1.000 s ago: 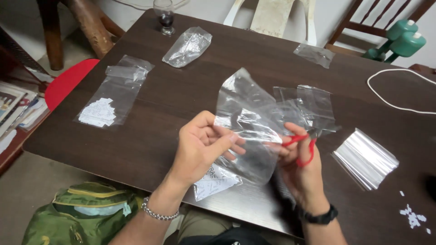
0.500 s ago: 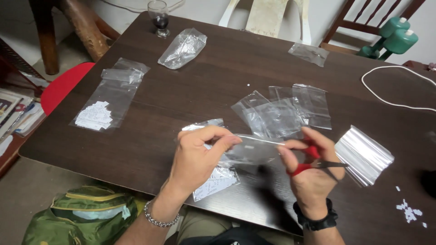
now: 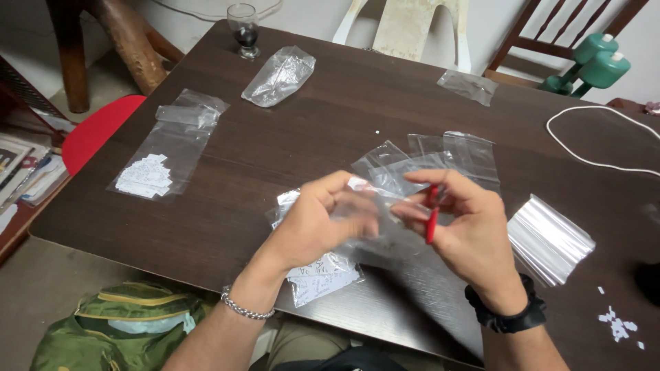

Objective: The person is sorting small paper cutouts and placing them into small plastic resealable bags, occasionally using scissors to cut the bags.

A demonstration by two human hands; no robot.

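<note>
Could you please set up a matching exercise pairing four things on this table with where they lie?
Things:
1. stemmed glass
2. white cord
3. stack of clear bags
4. bag of paper slips

Places:
A. just right of the right hand
B. far edge of the table, left of the white chair
C. left side of the table, near the red seat
D. right side of the table, curving toward its edge

Pairs: 1-B, 2-D, 3-A, 4-C
</note>
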